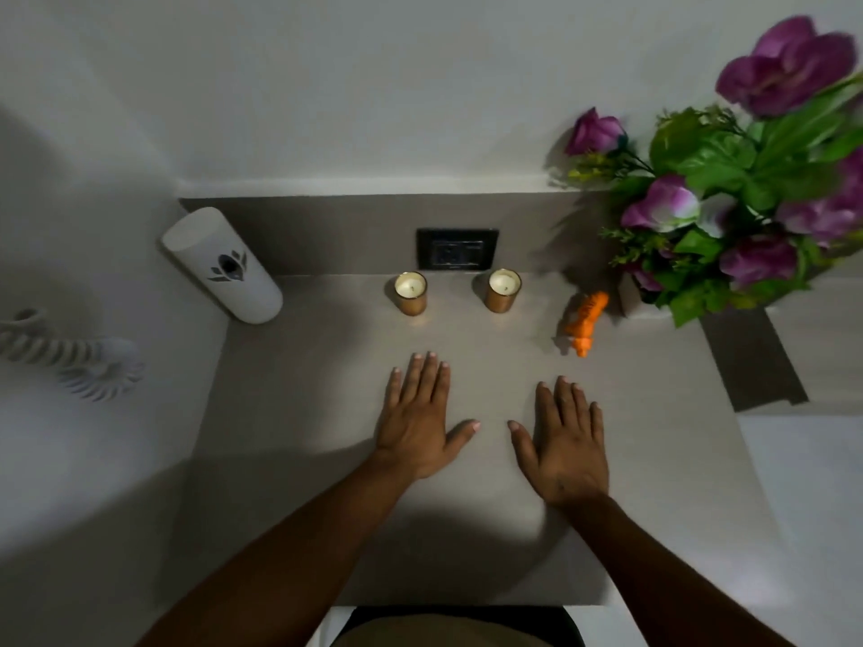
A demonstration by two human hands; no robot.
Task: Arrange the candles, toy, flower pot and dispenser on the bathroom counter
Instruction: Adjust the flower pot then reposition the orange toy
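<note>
Grey worktop (pixel 327 413) is seen with dispenser (pixel 222 265) far left, two candles (pixel 410 293) centred, toy (pixel 586 322) and flower pot (pixel 630 298) far right, while left hand (pixel 417 424) and right hand (pixel 566 448) are laid flat, nothing grasped, so the arranging is judged finished and only withdrawal is called for.

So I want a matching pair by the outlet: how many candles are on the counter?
2. One candle stands at the back below the outlet's left side; the other candle stands below its right side, left of the orange toy. None seems hidden.
</note>
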